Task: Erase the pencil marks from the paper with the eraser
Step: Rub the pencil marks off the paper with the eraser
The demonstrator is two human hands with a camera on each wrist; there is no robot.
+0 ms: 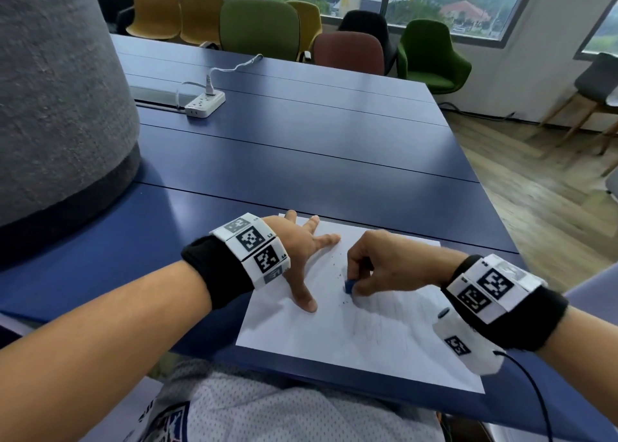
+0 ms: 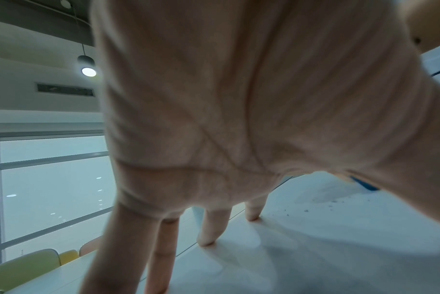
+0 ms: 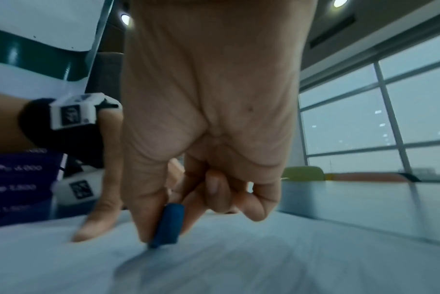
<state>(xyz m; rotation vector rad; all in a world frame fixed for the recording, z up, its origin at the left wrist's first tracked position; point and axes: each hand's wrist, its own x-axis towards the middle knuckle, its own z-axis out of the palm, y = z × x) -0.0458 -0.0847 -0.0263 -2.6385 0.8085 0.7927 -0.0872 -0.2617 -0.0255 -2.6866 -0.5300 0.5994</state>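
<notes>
A white sheet of paper (image 1: 337, 334) lies at the near edge of the blue table (image 1: 301, 147), with faint pencil lines (image 1: 378, 321) across its middle and dark eraser crumbs (image 1: 336, 264) near its top. My right hand (image 1: 378, 264) pinches a small blue eraser (image 1: 348, 285) between thumb and fingers, its lower end touching the paper (image 3: 214, 268). In the right wrist view the eraser (image 3: 167, 226) stands tilted under the curled fingers. My left hand (image 1: 301, 251) lies spread flat on the sheet's left side, fingers straight, pressing it down; its palm (image 2: 239, 99) fills the left wrist view.
A white power strip (image 1: 204, 103) with a plugged cable sits far back on the table. A large grey felt-covered column (image 1: 57, 107) rises at the left. Several chairs (image 1: 347, 52) line the table's far side. The table's right edge drops to wooden floor (image 1: 535, 187).
</notes>
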